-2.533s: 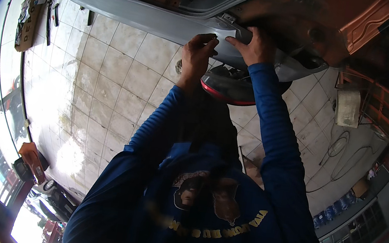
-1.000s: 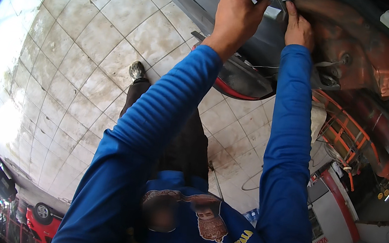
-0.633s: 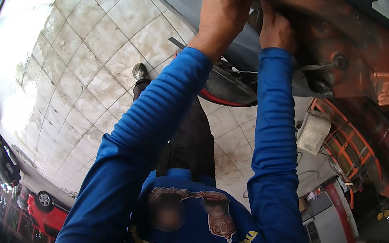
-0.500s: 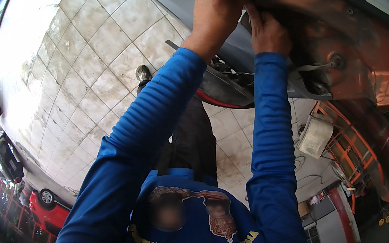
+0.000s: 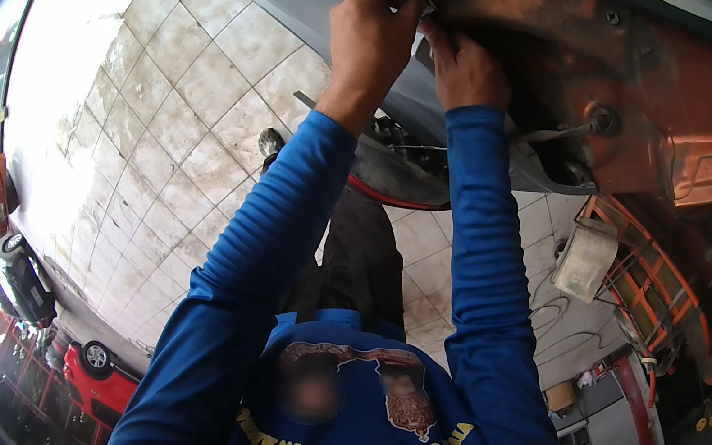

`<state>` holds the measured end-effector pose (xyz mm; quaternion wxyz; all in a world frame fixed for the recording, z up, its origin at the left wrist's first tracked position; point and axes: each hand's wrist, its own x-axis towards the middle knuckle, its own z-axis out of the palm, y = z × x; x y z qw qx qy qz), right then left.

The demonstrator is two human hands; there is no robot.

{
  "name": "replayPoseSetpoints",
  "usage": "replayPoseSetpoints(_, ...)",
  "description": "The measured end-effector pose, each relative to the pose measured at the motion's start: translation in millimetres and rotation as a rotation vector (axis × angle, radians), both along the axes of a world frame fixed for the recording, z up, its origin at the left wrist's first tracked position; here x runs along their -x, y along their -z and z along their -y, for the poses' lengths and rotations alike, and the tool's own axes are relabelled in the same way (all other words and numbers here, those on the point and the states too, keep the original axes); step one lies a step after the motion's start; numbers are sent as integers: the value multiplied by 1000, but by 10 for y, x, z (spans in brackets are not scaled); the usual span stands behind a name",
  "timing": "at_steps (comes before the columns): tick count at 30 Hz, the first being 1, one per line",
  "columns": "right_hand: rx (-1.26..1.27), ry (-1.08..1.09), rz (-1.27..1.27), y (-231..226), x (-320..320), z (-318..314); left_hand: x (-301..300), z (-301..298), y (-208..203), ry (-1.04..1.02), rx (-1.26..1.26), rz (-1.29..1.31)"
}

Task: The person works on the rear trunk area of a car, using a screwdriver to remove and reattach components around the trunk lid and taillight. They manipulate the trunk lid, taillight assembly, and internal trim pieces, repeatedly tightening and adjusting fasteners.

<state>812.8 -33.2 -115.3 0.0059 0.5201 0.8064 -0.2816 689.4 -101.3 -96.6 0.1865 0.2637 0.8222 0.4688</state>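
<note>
Both my hands are at the edge of a grey car body panel (image 5: 299, 10), near the top of the view. The fingers of my left hand (image 5: 370, 47) are closed in a pinch at a small, light-edged piece (image 5: 424, 1) too small to make out. Close by on the right, my right hand (image 5: 476, 77) has one digit stretched towards that same spot. Its other fingers are bent and partly lost in shadow against the dark opening of the orange-brown inner bodywork (image 5: 699, 116).
Below my hands hangs a dark bumper part with a red strip (image 5: 396, 199) and loose wiring. An orange metal frame (image 5: 654, 273) and a pale box-shaped piece (image 5: 586, 259) stand at right. A red car (image 5: 99, 382) and a dark car (image 5: 18, 280) are at lower left, beyond the tiled floor (image 5: 182, 98).
The view has shifted, so the car body and both hands appear slightly lower and further left. My hands stay at the same panel edge, in much the same pose.
</note>
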Motion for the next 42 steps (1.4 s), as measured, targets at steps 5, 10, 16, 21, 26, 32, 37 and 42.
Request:
replayPoseSetpoints(5,27,2,-13,-50,17,11,-91,-56,60,-49,-69,-236)
replayPoseSetpoints(10,100,13,-27,-50,1,-38,-39,-68,29,-3,-55,-145)
replayPoseSetpoints(16,185,2,45,-170,35,-94,-11,-58,71,55,22,-201)
replayPoseSetpoints(21,195,11,-7,-117,-6,-131,-66,-68,-10,-27,-88,190)
replayPoseSetpoints(26,188,-16,-55,-84,-5,-121,31,-103,-143,133,89,134)
replayPoseSetpoints(32,212,-38,-62,-65,-9,-136,-79,-104,-144,3,39,141)
replayPoseSetpoints(37,157,-88,-75,-135,31,-152,41,28,-23,382,-55,-440)
replayPoseSetpoints(42,160,-54,-86,-119,62,-88,301,124,-73,619,-6,-631)
